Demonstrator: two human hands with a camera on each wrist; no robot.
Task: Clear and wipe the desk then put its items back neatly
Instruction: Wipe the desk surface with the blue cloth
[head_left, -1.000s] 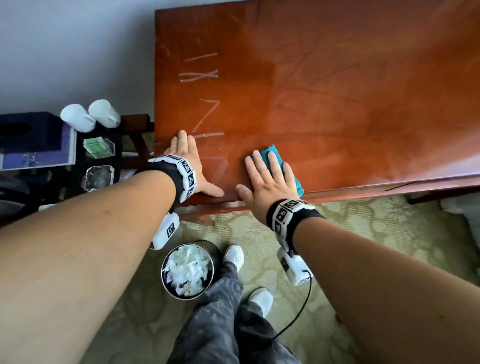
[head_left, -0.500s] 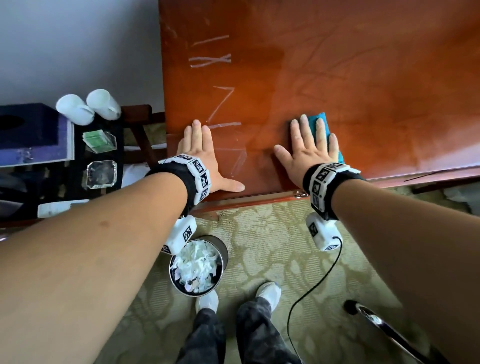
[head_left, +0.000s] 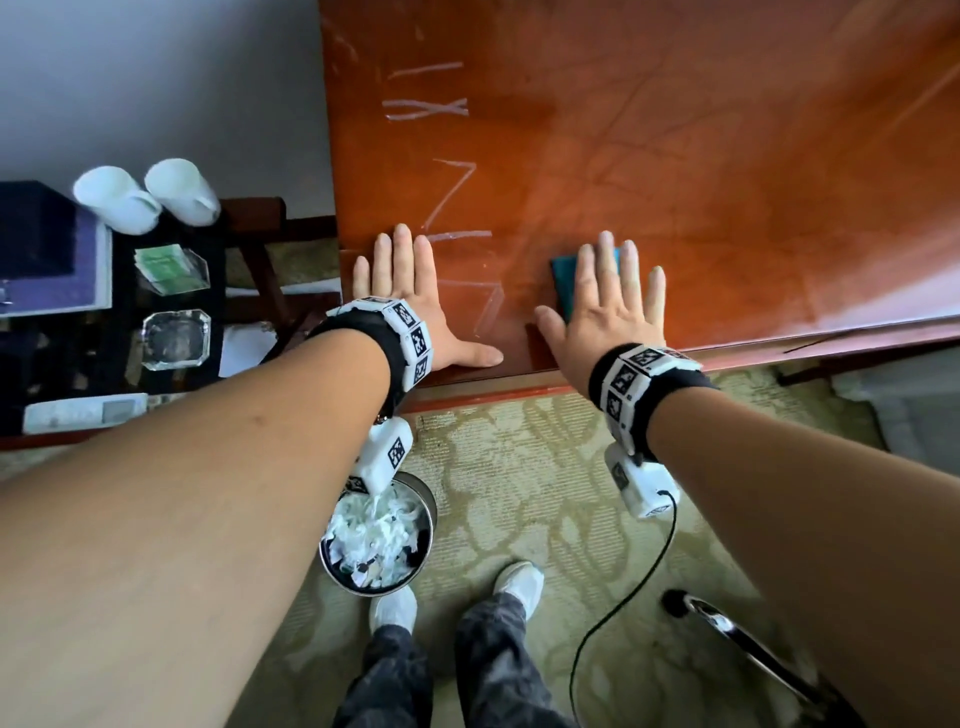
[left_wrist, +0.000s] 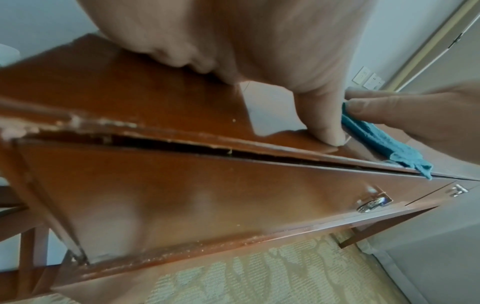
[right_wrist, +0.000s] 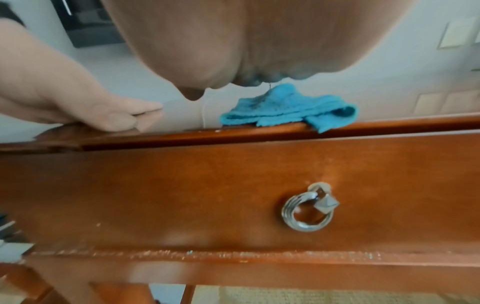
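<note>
The glossy reddish-brown desk (head_left: 701, 156) has a bare top with pale streak marks (head_left: 441, 197) near its left end. My left hand (head_left: 410, 301) lies flat and open on the top by the front left corner, thumb out to the right. My right hand (head_left: 608, 301) presses flat with spread fingers on a folded teal cloth (head_left: 563, 283) near the front edge. From the right wrist view the cloth (right_wrist: 288, 111) shows under the palm, one corner hanging over the desk edge. The left wrist view shows the cloth (left_wrist: 374, 142) beyond my left thumb.
A low dark side table (head_left: 119, 374) at the left holds two white cups (head_left: 145, 200), a glass ashtray (head_left: 176, 338), a green packet holder (head_left: 169, 270) and a remote (head_left: 83, 413). A waste bin (head_left: 376, 540) full of paper stands below. A chrome chair leg (head_left: 748, 644) lies at lower right. Drawer ring pull (right_wrist: 306, 211).
My right hand slid the cloth right along the front edge, then back left toward my left hand. The left hand stayed planted; my head view shifted.
</note>
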